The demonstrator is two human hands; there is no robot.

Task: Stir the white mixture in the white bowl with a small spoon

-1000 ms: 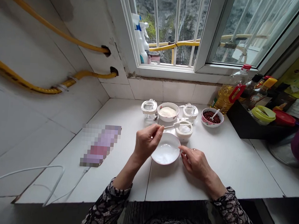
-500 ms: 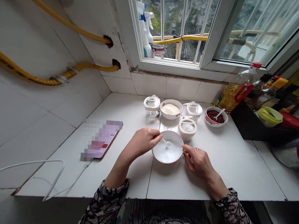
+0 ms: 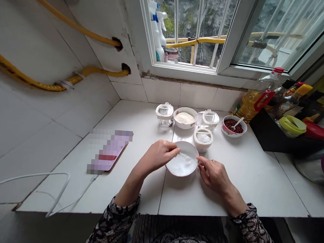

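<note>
A white bowl with a whitish substance in it sits on the counter in front of me. Between the thumb and fingers of my left hand is a small white spoon, its far end down in the bowl. My right hand pinches the bowl's right rim between thumb and forefinger. Just behind the bowl stands a small lidded jar of white crystals. Farther back is a bowl of pale grains, with a clear jar to its left and another clear jar to its right.
On the right, a floral bowl of dark red beans holds a white spoon. Beyond it are an oil bottle and a black rack of condiments. A phone with a white cable lies at left. The counter's front edge runs below my hands.
My left hand has moved slightly right over the bowl, carrying the spoon with it toward the bowl's right side. My right hand stays on the rim.
</note>
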